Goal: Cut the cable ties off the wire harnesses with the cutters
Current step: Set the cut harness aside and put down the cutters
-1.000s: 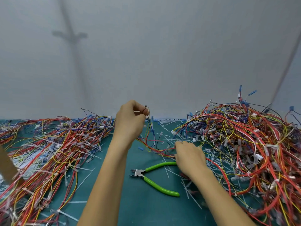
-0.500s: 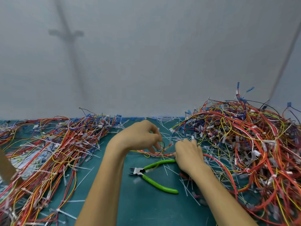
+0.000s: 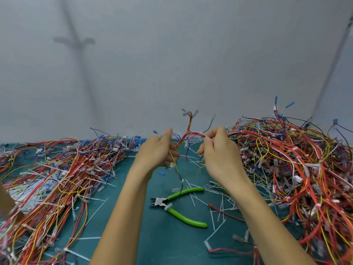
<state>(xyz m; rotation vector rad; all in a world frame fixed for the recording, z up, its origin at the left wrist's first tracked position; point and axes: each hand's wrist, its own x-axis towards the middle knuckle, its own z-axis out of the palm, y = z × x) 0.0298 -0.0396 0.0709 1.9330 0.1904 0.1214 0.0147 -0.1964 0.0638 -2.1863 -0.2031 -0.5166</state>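
So half a second before this both hands were down low near the mat (image 3: 133, 222), and now they'd come up together with one harness (image 3: 191, 133) strung between them in a little arch. The left hand (image 3: 154, 152) pinched one end with fingers curled round the wires, and the right hand (image 3: 217, 150) gripped the other end the same way. My read is that they'd pulled a fresh one out and were spreading it to find the tie. I couldn't actually make out a tie on it, too blurry. The cutters (image 3: 177, 205) sat on the mat just below the hands, nobody touching them, so no cut was happening yet. As for containers, there weren't really any. There was just a left pile (image 3: 66, 169) and a bigger right pile (image 3: 296, 159) of harnesses loose on the mat, plus snipped ties (image 3: 221, 205) scattered near the cutters. A brown corner (image 3: 5, 201) at the left edge might've been a box, couldn't tell.
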